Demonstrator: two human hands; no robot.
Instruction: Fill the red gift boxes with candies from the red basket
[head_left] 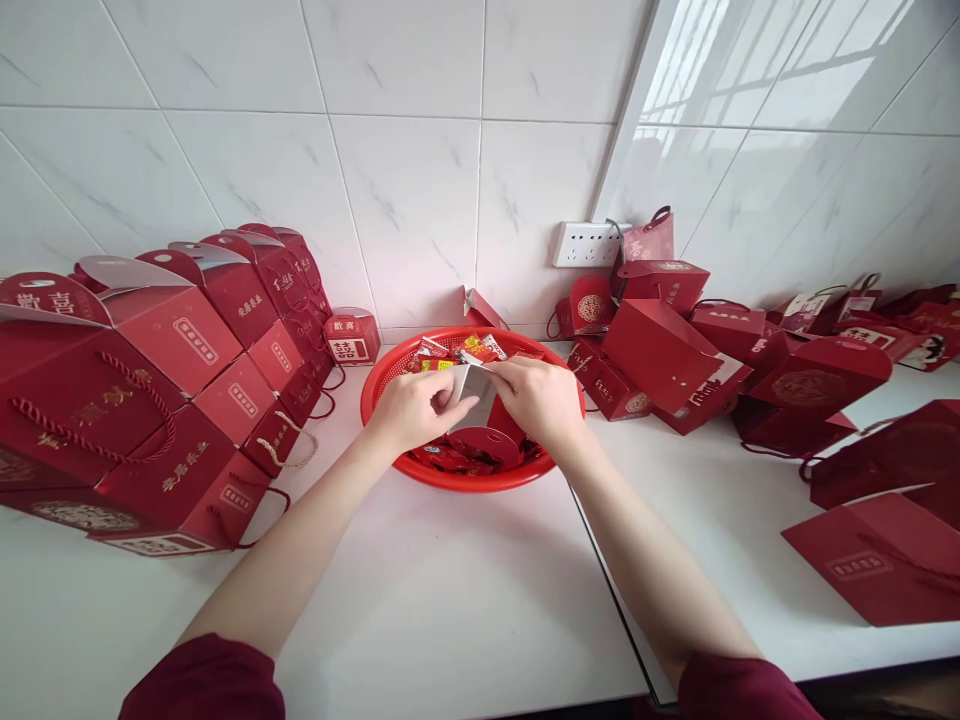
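Over a red plastic basket [472, 484] of wrapped sweets [480, 350], my two hands hold a small red paper gift box [491, 440] whose pale inside shows. My left hand [412, 408] grips the box's left edge between thumb and fingers. On the opposite edge, my right hand [541, 398] pinches the card with its fingertips. One rounded red flap hangs toward me at the front of the box. More wrapped packets lie in the basket below it. The box's underside is hidden.
Red gift boxes with cord handles stand stacked at the left [187, 370]. Several more boxes [667, 360] lie loosely piled at the right. A white socket strip [589, 244] is on the tiled wall. A dark seam [615, 590] runs across the white tabletop [450, 600].
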